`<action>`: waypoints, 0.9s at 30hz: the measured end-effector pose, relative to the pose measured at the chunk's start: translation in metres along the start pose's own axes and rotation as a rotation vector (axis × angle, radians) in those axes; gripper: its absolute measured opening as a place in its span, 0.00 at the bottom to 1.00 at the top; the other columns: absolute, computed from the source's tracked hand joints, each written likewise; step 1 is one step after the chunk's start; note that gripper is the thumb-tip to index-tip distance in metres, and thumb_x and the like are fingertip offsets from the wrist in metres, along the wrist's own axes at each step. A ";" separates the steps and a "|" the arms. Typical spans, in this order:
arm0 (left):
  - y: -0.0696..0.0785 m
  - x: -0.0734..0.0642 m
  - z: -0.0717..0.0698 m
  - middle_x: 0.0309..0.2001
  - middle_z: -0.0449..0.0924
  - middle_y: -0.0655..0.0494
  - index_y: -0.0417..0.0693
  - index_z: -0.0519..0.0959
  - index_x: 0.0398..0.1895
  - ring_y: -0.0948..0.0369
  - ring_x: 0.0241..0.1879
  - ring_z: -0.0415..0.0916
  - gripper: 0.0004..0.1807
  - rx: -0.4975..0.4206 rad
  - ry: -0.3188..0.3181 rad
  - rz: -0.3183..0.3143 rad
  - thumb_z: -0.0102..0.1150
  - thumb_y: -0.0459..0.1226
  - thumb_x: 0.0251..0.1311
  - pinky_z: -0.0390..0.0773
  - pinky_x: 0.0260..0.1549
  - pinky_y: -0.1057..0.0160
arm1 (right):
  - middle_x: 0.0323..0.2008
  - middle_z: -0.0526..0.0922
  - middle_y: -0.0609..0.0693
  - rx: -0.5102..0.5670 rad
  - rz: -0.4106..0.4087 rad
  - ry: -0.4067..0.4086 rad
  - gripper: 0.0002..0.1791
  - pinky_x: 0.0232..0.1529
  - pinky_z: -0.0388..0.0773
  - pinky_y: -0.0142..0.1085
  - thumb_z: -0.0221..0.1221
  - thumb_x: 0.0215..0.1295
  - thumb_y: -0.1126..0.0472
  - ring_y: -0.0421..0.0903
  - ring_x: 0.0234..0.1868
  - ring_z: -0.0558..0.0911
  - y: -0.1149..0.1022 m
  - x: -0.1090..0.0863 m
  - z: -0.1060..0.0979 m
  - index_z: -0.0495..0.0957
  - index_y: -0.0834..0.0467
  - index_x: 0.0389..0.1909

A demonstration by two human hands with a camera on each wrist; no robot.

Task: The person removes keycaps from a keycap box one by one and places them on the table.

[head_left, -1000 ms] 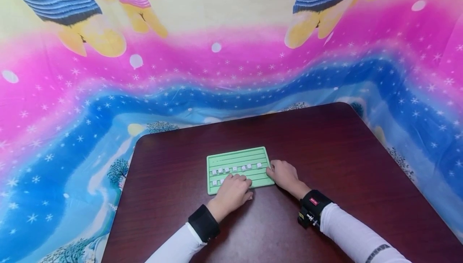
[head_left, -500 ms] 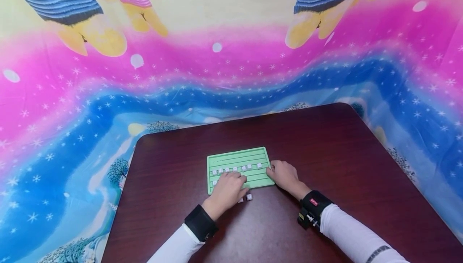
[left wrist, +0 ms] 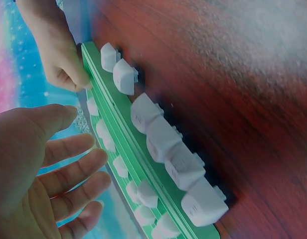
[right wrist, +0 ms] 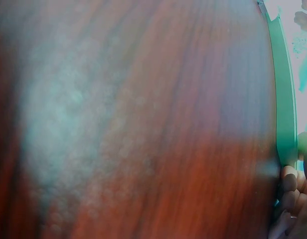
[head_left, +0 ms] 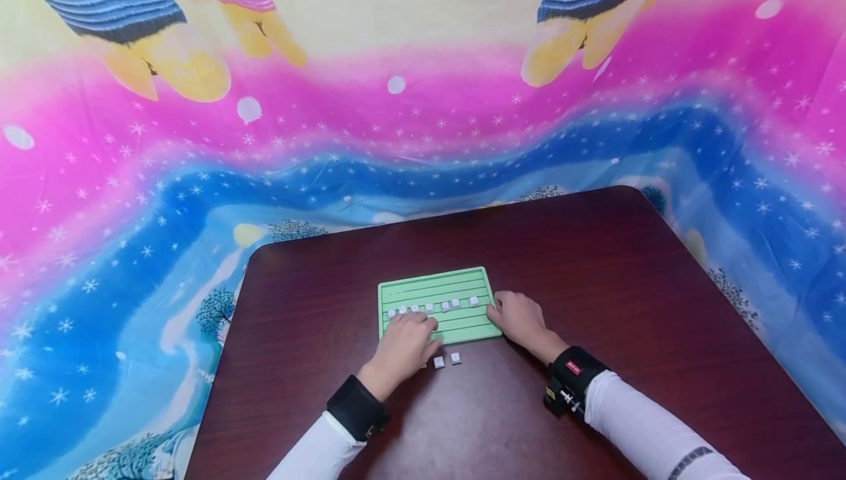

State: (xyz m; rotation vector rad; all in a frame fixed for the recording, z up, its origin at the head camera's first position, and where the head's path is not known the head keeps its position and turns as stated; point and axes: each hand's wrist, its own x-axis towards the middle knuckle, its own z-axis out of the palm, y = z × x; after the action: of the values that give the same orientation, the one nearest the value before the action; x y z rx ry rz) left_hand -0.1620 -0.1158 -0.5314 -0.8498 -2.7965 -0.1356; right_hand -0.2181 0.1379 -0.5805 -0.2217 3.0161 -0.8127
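Observation:
A green grooved board [head_left: 465, 328] lies on the table, with several white keycaps [head_left: 429, 307] standing in a row across it. My left hand [head_left: 401, 348] is over the board's front left part and hides some of it. In the left wrist view, its fingers [left wrist: 76, 167] are spread and loosely bent, with nothing between them. More lettered keycaps [left wrist: 186, 167] line the board's front edge, two of them clearly showing on the table in the head view. My right hand [head_left: 522, 322] grips the board's right edge, its fingers [right wrist: 290, 185] curled at the corner.
The dark red-brown table [head_left: 595, 260] has rounded far corners, and its surface reaches well beyond the board on both sides. Behind it hangs a patterned cloth [head_left: 370, 120] in pink and blue. Black straps [head_left: 357, 408] circle both wrists.
My left hand has slid left along the board's front, uncovering keycaps on the table before it. The right hand and the board stay where they were.

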 end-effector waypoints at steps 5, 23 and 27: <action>-0.005 -0.002 -0.002 0.34 0.84 0.59 0.52 0.84 0.39 0.58 0.40 0.82 0.10 -0.019 -0.026 -0.046 0.66 0.47 0.62 0.81 0.43 0.53 | 0.13 0.57 0.42 -0.011 0.003 -0.009 0.21 0.18 0.50 0.34 0.57 0.63 0.57 0.41 0.16 0.58 0.001 0.000 0.000 0.58 0.51 0.15; -0.031 -0.014 -0.006 0.35 0.84 0.58 0.52 0.85 0.41 0.57 0.36 0.81 0.14 -0.003 -0.038 -0.126 0.75 0.45 0.52 0.75 0.31 0.60 | 0.13 0.58 0.43 -0.007 0.002 -0.017 0.22 0.19 0.49 0.34 0.57 0.65 0.56 0.41 0.15 0.58 0.000 0.000 0.001 0.59 0.51 0.15; -0.034 -0.015 -0.005 0.34 0.83 0.58 0.52 0.85 0.41 0.57 0.35 0.81 0.15 0.001 -0.035 -0.136 0.75 0.45 0.50 0.72 0.29 0.61 | 0.13 0.58 0.43 -0.017 0.005 -0.015 0.21 0.19 0.50 0.34 0.57 0.65 0.56 0.41 0.15 0.59 0.001 0.001 0.002 0.59 0.51 0.15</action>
State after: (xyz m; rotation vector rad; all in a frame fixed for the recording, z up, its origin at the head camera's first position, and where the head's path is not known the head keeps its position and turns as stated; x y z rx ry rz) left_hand -0.1680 -0.1533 -0.5306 -0.6673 -2.8867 -0.1426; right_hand -0.2192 0.1376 -0.5830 -0.2194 3.0094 -0.7819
